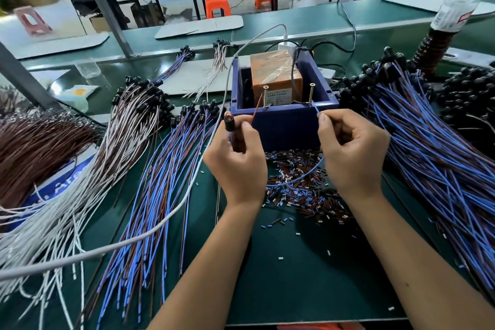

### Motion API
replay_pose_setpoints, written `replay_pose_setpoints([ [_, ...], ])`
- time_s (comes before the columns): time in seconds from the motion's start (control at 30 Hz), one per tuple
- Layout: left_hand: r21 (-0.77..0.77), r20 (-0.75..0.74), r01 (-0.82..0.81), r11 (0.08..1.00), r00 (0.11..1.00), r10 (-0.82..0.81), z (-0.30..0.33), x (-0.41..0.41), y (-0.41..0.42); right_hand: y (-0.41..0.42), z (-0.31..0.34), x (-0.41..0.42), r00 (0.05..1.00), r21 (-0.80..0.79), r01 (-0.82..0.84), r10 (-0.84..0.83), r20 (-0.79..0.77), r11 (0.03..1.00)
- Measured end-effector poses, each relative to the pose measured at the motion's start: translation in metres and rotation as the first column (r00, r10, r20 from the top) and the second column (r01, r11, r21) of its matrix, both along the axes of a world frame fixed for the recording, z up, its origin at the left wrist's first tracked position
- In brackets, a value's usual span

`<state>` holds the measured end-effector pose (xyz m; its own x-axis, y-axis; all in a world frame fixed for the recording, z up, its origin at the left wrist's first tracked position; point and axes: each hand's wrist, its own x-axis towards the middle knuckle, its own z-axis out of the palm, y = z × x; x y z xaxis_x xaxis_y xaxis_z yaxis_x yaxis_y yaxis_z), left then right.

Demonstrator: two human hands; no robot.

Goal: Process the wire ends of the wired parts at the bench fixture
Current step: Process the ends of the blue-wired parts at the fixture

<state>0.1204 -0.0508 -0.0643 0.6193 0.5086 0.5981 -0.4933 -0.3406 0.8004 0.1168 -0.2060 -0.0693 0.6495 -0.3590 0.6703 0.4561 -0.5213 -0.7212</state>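
Observation:
A blue box fixture [286,123] stands in the middle of the bench, with an orange block [276,78] inside and two upright screws [265,96] [311,92] at its front rim. My left hand [237,158] grips a black lamp part [229,121] whose tip glows orange, and pinches its brown wire [256,111], which points up toward the left screw. My right hand [351,150] pinches the blue wire [300,175] of the same part, its end held by the right screw. The blue wire loops down between my hands.
Blue-and-brown wired parts [160,182] fan out on the left, with white-wired ones [67,217] and a brown bundle [29,153] farther left. A large blue-wired heap [434,142] fills the right. Cut insulation bits [300,190] lie before the fixture. A grey cable [187,190] crosses the mat. A bottle [455,2] stands far right.

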Motion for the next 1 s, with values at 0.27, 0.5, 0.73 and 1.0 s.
replay_pose_setpoints([
  [0.27, 0.026, 0.101, 0.046, 0.999, 0.994, -0.049, 0.009, -0.013, -0.013, -0.004, 0.006, -0.006, 0.999, 0.119, 0.053, -0.053, -0.004, 0.991],
  [0.5, 0.100, -0.042, 0.358, 0.928, 0.934, -0.355, 0.047, -0.017, -0.075, -0.051, 0.029, -0.023, 0.967, 0.190, 0.238, -0.212, -0.144, 0.953],
  [0.73, 0.256, -0.317, 0.535, 0.805, 0.833, -0.453, 0.076, 0.000, -0.155, -0.125, 0.062, -0.060, 0.776, -0.355, 0.540, -0.614, -0.141, 0.764],
  [1.0, -0.308, -0.370, 0.601, 0.738, 0.639, -0.674, 0.106, 0.007, -0.201, -0.127, 0.074, -0.073, 0.927, 0.133, -0.159, 0.194, -0.322, 0.978],
])
